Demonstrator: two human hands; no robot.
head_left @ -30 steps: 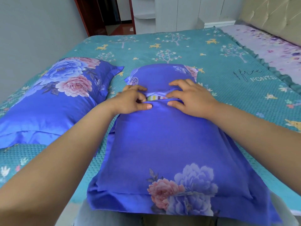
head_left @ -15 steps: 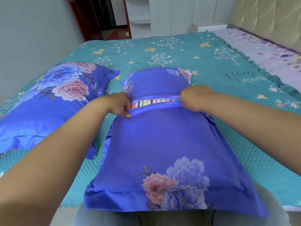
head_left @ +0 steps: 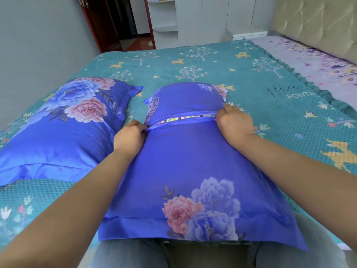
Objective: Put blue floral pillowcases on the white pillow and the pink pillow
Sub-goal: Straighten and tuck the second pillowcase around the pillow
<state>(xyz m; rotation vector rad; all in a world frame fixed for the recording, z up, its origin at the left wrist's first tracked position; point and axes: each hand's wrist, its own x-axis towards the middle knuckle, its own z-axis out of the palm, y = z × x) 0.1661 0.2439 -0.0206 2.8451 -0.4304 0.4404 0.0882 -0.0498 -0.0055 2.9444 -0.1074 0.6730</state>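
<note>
A pillow in a blue floral pillowcase (head_left: 185, 163) lies lengthwise in front of me on the bed, back side up. Across its middle the envelope opening shows a thin striped band of the pillow inside (head_left: 185, 119). My left hand (head_left: 130, 137) pinches the case's hem at the opening's left end. My right hand (head_left: 234, 122) grips the hem at the right end. A second pillow in a matching blue floral case (head_left: 63, 124) lies to the left, fully covered.
The bed carries a teal quilt (head_left: 251, 78) with trees and deer. A purple floral sheet (head_left: 316, 59) and padded headboard (head_left: 318, 22) are at the right. A grey wall stands left, with a doorway and white cupboards beyond the bed.
My hands slid apart from the middle of the opening to its two ends, pulling the hem taut. The striped gap widened, then narrowed to a thin line.
</note>
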